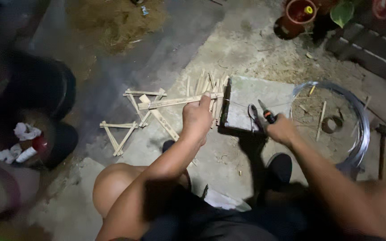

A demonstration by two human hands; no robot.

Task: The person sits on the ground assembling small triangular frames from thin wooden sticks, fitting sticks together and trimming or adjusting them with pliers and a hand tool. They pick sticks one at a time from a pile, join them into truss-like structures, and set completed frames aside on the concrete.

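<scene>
My left hand (196,117) grips a long wooden stick (175,101), held level above a pile of several loose sticks (208,87) on the concrete ground. A thin wire seems to run from the stick's end rightward over a flat grey slab (255,96). My right hand (281,129) holds a pair of pliers (261,114) with dark and orange handles, the jaws over the slab's near edge. My knee (112,185) is bent below the left arm.
Two triangles made of tied sticks (144,105) (118,134) lie left of the pile. A coil of shiny wire (354,120) lies at right, a small ring (333,124) inside it. A terracotta pot (298,13) stands at top right. Dark containers with white rags (23,143) are at left.
</scene>
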